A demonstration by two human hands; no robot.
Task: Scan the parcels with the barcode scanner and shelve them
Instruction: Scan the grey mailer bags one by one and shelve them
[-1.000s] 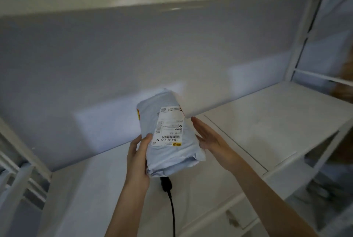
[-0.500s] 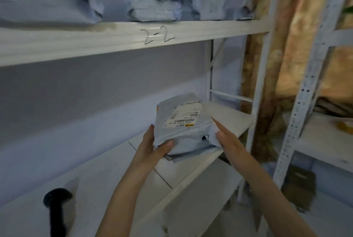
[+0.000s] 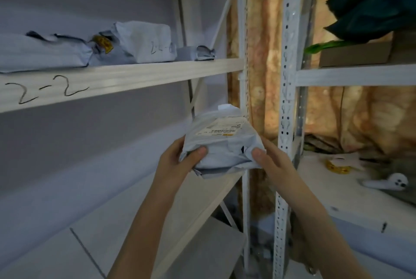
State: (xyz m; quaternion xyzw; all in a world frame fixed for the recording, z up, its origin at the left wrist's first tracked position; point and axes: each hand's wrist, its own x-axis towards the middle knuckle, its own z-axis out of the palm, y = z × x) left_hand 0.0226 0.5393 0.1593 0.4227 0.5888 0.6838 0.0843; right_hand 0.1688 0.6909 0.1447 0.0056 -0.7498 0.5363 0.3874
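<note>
A pale grey plastic parcel (image 3: 221, 141) with a white barcode label on top is held between both hands, above the right end of the lower white shelf (image 3: 126, 229). My left hand (image 3: 180, 161) grips its left side with the thumb on the front. My right hand (image 3: 267, 161) grips its right side. The upper shelf, marked "2-2" (image 3: 121, 78), carries several grey parcels (image 3: 144, 42). The barcode scanner is out of sight.
A white perforated upright (image 3: 287, 98) of a second rack stands right of the parcel. That rack holds a yellow tape roll (image 3: 338, 165), a white object (image 3: 387, 183), a cardboard box (image 3: 353, 54) and dark green cloth (image 3: 373, 10). A patterned curtain hangs behind.
The view has swung right and up, and the black scanner on the lower shelf has left the frame. Both hands have carried the parcel to the shelf's right end and now grip it.
</note>
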